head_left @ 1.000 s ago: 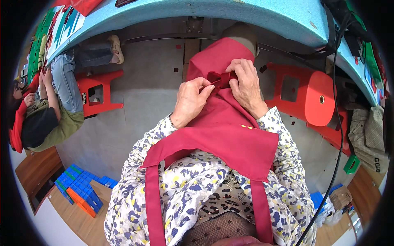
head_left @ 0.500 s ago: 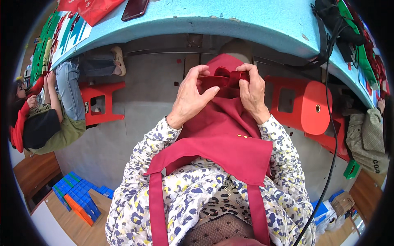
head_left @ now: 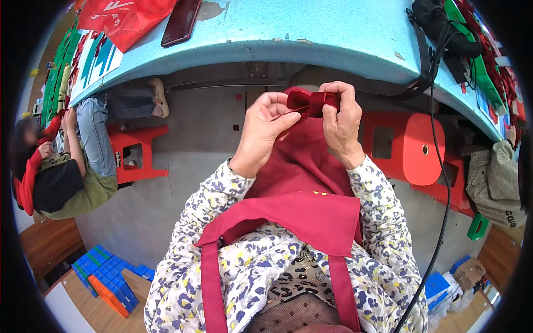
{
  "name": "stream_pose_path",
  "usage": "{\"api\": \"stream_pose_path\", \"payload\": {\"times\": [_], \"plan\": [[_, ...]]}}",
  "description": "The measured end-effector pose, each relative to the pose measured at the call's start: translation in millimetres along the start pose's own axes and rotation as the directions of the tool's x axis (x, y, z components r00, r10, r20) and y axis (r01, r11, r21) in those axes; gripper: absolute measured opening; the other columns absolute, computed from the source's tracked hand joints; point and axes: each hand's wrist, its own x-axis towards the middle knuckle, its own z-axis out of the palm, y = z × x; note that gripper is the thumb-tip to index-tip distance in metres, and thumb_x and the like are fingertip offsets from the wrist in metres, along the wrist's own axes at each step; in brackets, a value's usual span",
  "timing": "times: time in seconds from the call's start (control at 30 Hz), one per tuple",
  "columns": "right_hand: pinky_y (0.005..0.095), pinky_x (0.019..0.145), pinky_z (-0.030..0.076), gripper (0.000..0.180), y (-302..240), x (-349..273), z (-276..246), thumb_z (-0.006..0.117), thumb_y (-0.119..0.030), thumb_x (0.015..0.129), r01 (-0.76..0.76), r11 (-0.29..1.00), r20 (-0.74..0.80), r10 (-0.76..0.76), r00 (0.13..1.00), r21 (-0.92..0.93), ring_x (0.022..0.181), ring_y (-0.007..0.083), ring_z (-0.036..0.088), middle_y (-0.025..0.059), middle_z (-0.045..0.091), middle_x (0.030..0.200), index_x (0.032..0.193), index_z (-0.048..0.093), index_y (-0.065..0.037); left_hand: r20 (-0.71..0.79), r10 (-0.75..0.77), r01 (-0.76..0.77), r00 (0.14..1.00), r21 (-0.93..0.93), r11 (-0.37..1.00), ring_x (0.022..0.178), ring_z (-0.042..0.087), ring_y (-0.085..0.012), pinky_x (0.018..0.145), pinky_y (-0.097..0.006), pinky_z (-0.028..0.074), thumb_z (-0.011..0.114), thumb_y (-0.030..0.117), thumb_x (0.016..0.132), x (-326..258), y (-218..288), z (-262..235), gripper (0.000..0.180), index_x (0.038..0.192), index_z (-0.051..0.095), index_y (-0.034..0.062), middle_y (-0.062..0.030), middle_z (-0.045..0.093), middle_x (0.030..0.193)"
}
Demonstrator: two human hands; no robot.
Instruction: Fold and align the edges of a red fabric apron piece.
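Above my lap, both hands are at a dark red ribbon bow [head_left: 315, 101], with a loop facing left and a band wrapped across its middle. My left hand [head_left: 260, 129] is closed at the bow's left side, thumb and fingertips pinching the ribbon's lower edge. Around the bow's right end, my right hand [head_left: 343, 123] has its thumb and bent forefinger closed. Part of the ribbon is hidden behind the fingers. Beneath the hands, a red apron [head_left: 288, 213] drapes over my chest and lap.
A light blue table [head_left: 311, 53] curves ahead, bearing a red bag [head_left: 125, 22], a phone [head_left: 181, 23] and black gear [head_left: 444, 28]. Red stools [head_left: 425, 150] flank me. A black cable [head_left: 446, 194] hangs at right. A seated person [head_left: 66, 166] works at left; another person's sleeve [head_left: 493, 177] shows at right.
Both hands have lifted the bow slightly. My left thumb and fingers, spread wider before, have come together on the ribbon, and the loop shows more fully.
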Motion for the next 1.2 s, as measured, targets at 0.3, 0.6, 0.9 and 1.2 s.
{"api": "stream_pose_path", "payload": {"times": [0.3,0.6,0.9,1.2], "plan": [[0.0341,0.075,0.050,0.027,-22,9,-10,0.049,0.004,0.079,-0.051,0.998,-0.034,0.053,0.998,0.038,0.080,0.0259,0.062,0.0133,0.061,0.091,0.105,0.049,0.000,0.016,0.287,-0.270,0.958,0.390,0.880,0.070,0.055,-0.0042,0.056,-0.018,0.042,0.066,0.000,0.081,1,7,17,0.038,0.117,0.054,0.0031,-0.0021,0.063,0.098],[0.0327,0.078,0.050,0.028,-19,11,-29,0.054,0.003,0.080,-0.013,0.999,0.103,0.008,0.995,0.049,0.084,0.0214,0.063,0.0116,0.063,0.098,0.108,0.050,0.000,0.037,0.162,-0.163,0.986,0.021,0.986,0.065,0.049,-0.0037,0.055,-0.020,0.037,0.064,0.011,0.089,8,-1,36,0.022,0.109,0.059,0.0056,0.0027,0.061,0.086],[0.0269,0.070,0.047,0.018,-31,19,-74,0.061,0.000,0.079,0.105,0.994,-0.078,-0.107,0.991,-0.023,0.075,0.0155,0.057,0.0070,0.059,0.090,0.096,0.055,0.001,-0.048,0.072,-0.081,0.996,-0.240,0.967,0.062,0.046,-0.0039,0.053,-0.019,0.034,0.063,0.014,0.091,10,4,50,0.015,0.104,0.058,0.0063,0.0033,0.059,0.083],[0.0255,0.062,0.044,0.015,-50,30,-65,0.065,0.002,0.076,0.023,0.998,-0.013,-0.024,1.000,-0.050,0.068,0.0143,0.054,0.0072,0.057,0.082,0.087,0.055,0.000,-0.028,0.279,-0.281,0.960,-0.108,0.954,0.065,0.047,-0.0043,0.055,-0.020,0.036,0.062,0.008,0.090,5,10,63,0.018,0.107,0.057,0.0078,0.0022,0.059,0.087]]}}
